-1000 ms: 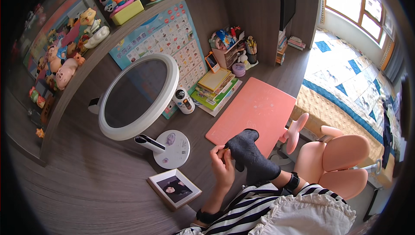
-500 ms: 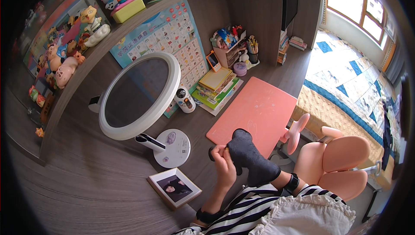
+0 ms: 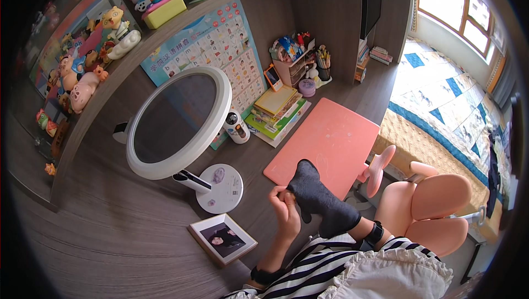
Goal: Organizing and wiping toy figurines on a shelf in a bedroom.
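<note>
here, the right hand sits wholly inside a dark grey sock, worn like a mitten, so whether its fingers are apart or together cannot be told; the sock's toe end points up and away, over the near edge of a pink desk mat; the left hand is just beside it, fingers curled together and pinched on the sock's edge near the wrist side, though the exact grip is hard to make out at this size; both forearms come up from the lower edge, each with a dark band at the wrist, over a black and white striped top; the sock hovers above the grey wooden desk, not resting on it; left of the hands a framed photo lies flat on the desk; behind that stands a round white mirror on a disc base; beyond the mat lies a stack of books, and a small white cylinder stands just beside the stack; a shelf of plush toys runs along the upper left; a pink chair stands at the right.
</note>
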Tool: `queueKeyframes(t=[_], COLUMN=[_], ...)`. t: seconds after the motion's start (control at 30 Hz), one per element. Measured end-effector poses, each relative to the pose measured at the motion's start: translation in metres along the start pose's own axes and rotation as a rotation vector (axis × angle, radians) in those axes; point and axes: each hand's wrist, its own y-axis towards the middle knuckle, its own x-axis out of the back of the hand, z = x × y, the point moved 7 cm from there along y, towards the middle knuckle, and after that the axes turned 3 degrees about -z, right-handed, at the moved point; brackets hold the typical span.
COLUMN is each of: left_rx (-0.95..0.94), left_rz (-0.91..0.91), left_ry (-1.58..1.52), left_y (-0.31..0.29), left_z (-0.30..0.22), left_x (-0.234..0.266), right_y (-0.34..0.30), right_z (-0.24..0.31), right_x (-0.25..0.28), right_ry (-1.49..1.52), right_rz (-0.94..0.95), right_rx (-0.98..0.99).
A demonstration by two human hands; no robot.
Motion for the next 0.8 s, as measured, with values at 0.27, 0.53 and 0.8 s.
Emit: queueKeyframes(t=[0.27,0.53,0.8], left_rx=[-0.206,-0.157,-0.022], left_rz=[0.065,0.013,-0.096], left_ry=[0.333,0.235,0.129], left_y=[-0.004,-0.005,0.003], left_z=[-0.003,-0.011,-0.001], left_x=[-0.004,-0.002,0.007], right_y=[0.003,0.0,-0.003], right_z=[0.006,0.011,-0.004], right_x=[-0.001,-0.004,-0.027], right_ry=[-0.02,0.007,-0.221], right_rz=[0.005,-0.004,0.127], right_rx=[-0.002,-0.006,0.033])
